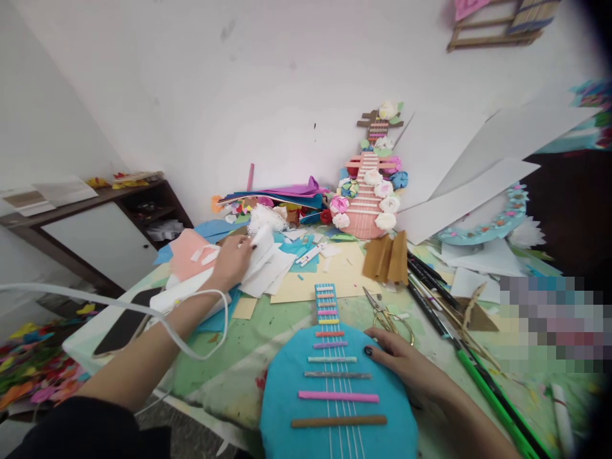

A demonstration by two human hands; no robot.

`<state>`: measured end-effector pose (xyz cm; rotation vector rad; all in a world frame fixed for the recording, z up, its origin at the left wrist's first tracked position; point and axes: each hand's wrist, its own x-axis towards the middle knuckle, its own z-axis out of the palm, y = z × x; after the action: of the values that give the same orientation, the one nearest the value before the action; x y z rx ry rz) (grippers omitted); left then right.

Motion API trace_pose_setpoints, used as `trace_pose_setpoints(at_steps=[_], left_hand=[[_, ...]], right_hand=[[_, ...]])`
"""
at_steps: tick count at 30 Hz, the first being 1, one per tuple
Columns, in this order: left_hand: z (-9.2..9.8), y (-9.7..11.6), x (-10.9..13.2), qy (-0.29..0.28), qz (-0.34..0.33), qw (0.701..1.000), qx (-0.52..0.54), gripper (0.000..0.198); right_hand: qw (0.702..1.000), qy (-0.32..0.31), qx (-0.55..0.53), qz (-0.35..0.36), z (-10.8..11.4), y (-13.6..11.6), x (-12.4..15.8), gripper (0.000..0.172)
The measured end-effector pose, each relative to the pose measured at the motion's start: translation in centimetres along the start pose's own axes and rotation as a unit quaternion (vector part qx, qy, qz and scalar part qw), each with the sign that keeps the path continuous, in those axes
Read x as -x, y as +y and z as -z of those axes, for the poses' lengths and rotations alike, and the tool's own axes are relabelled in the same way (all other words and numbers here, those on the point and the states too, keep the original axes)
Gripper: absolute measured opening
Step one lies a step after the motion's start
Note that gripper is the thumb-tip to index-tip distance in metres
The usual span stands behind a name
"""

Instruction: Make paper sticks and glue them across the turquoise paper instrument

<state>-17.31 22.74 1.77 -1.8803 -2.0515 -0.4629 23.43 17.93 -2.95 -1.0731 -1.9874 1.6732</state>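
Note:
A blue paper-covered lute (342, 382), with coloured strips as frets and white string down its middle, lies nearest me at the table's front edge. My right hand (406, 363) grips its right rim, the thumb on top and part of the fingers hidden. My left hand (234, 258) reaches to the pile at the far left, its bent fingers closed at a sheet of white paper (262, 258). Just beyond those fingers is a clump of white shredded paper (266, 218). Gold-handled scissors (385, 315) lie beside the lute's neck.
Against the wall leans a pink lute with paper flowers (368, 204). Folded brown paper (386, 258), pens (425, 299) and a green cutter (497, 398) lie to the right. A white cable (157, 315) crosses my left forearm, near a dark phone (127, 322).

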Motion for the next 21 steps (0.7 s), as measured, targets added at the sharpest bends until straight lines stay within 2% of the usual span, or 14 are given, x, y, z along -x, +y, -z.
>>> trace_pose_setpoints(at_steps=[3, 4, 8, 13, 17, 21], left_hand=[[-1.6, 2.9, 2.2, -0.074, -0.109, 0.991, -0.022, 0.044], [-2.2, 3.5, 2.9, -0.097, -0.124, 0.987, -0.027, 0.048], [-4.0, 4.2, 4.0, -0.175, -0.05, 0.981, -0.063, 0.075], [-4.7, 3.9, 2.9, -0.256, 0.004, 0.965, -0.051, 0.086], [-4.8, 3.9, 1.9, -0.26, 0.02, 0.965, -0.027, 0.068], [-4.8, 3.1, 0.6, -0.238, 0.037, 0.971, -0.01, 0.045]], right_hand=[[1.0, 0.001, 0.0, -0.003, 0.0, 0.0, 0.0, 0.039], [1.0, 0.002, -0.003, -0.006, 0.0, 0.0, 0.0, 0.039], [1.0, 0.002, -0.003, -0.014, 0.0, 0.1, 0.1, 0.038], [0.999, -0.001, 0.033, 0.0, 0.2, 0.1, 0.1, 0.037], [1.0, -0.004, 0.028, -0.002, 0.3, -0.1, 0.0, 0.036], [0.999, -0.008, 0.033, -0.003, 0.2, -0.1, 0.0, 0.036]])
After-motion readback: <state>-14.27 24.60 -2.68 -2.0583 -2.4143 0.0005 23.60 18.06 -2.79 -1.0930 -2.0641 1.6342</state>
